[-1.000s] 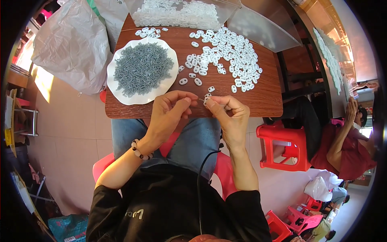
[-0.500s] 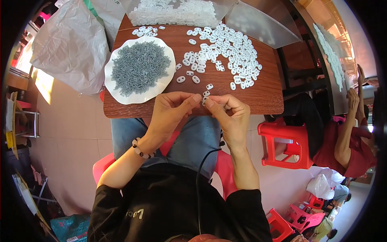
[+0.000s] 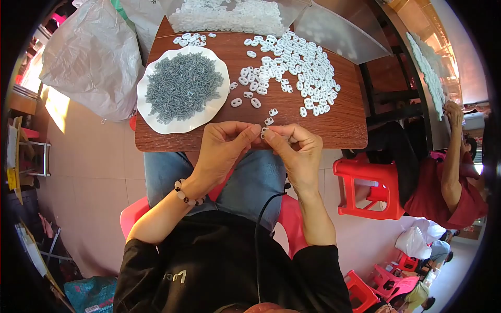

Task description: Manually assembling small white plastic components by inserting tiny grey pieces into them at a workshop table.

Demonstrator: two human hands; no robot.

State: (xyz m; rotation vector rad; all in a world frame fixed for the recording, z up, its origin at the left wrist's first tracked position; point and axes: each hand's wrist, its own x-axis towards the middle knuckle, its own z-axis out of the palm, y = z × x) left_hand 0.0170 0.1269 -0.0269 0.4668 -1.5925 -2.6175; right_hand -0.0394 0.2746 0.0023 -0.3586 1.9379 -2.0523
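Note:
Over the table's near edge, my right hand pinches a small white plastic piece with two holes between thumb and fingers. My left hand is closed in a pinch right against it; whatever lies between those fingertips is too small to make out. Two similar white pieces lie on the wood just beyond my fingertips. To the left stands a white wavy-rimmed plate heaped with small grey rod-like pieces. Many more white two-holed oval pieces are spread over the table's far right.
The brown wooden table spans my front. A clear bin of white pieces stands at its far edge, with a bulky plastic bag to the left. On the right, a person in a red shirt sits near a red stool.
My hands stay pinched together in nearly the same place, with only slight finger movement. The view has shifted a little. On the right, the other person's raised hand has lowered.

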